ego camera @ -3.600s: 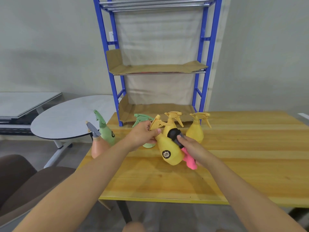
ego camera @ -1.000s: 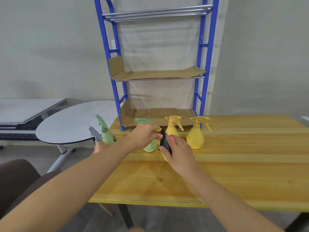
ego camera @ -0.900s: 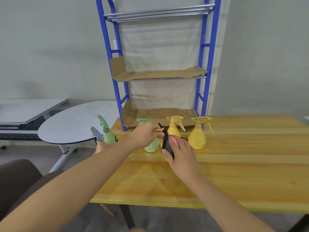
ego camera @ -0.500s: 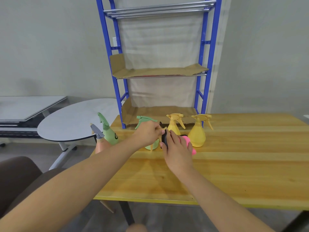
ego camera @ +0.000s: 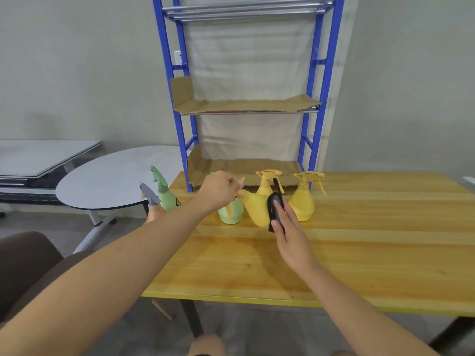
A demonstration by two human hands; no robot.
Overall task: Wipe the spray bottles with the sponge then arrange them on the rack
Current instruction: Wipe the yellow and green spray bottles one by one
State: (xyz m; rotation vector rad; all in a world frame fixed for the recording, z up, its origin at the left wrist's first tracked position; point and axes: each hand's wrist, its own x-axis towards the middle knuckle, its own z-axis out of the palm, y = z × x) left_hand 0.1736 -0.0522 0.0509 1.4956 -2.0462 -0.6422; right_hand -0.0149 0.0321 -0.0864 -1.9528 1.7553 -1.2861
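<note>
Left hand is clenched round the trigger head of a glossy yellow pear-shaped plastic spray bottle. The bottle is tipped well over, just in front of the blue metal rack. Its base sits low over the pale wooden plank table; touching or not, can't tell.

Right hand has its grip on a matte black oblong sponge. The fingers lie long across it with the tips hooked round its edge, and the thumb is out of sight. The sponge is pressed flat against the bottle's rounded flank.

Two more yellow bottles of the same shape stand upright: one right before the rack's bottom shelf, one by the rack's right foot. A squat mint-green bottle stands before the rack's left side, partly behind that left hand. Off to the rack's left there's a slim green bottle and a peach bottle with a grey trigger. Creased brown cardboard lines the rack's shelves.
</note>
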